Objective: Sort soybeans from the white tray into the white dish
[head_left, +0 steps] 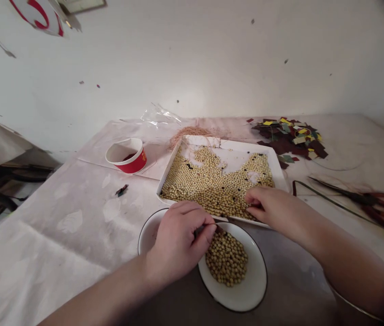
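Note:
A white rectangular tray [282, 174] lies on the table, covered with pale yellow beans [208, 183] and a few dark ones. In front of it stands a white bowl [249, 290] with a dark rim, holding a small heap of yellow beans [226, 260]. My left hand [178, 242] hovers over the bowl's left part with fingers curled, pinching something small near the tray's front edge; what it is cannot be made out. My right hand [275, 208] rests on the tray's front right corner, fingertips down among the beans.
A red and white paper cup [127, 156] stands left of the tray. A heap of coloured paper scraps [289, 138] lies at the back right, dark red cords [365, 199] at the right, crumpled clear plastic [159, 115] and straw-like fibres [188, 133] behind the tray.

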A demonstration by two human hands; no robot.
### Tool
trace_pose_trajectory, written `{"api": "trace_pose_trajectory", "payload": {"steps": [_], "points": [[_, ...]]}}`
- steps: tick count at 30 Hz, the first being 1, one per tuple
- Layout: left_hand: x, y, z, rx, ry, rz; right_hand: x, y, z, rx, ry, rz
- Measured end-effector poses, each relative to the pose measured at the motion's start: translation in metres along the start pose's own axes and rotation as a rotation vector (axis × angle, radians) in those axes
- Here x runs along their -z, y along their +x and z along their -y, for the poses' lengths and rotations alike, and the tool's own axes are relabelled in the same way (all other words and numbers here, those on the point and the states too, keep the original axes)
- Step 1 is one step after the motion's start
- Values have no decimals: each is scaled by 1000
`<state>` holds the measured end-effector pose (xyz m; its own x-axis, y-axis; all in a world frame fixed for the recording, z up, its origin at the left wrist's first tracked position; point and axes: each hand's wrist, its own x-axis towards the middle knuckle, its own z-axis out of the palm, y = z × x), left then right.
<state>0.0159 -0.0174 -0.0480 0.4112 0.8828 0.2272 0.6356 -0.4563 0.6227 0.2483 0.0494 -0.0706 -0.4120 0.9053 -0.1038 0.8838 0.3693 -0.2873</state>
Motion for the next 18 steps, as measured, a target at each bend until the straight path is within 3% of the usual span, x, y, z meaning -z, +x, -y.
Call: {"api": "trace_pose_trajectory", "payload": {"steps": [18], "points": [[0,0,0,-10,2,-5,-7,5,-2,-35,46,57]]}}
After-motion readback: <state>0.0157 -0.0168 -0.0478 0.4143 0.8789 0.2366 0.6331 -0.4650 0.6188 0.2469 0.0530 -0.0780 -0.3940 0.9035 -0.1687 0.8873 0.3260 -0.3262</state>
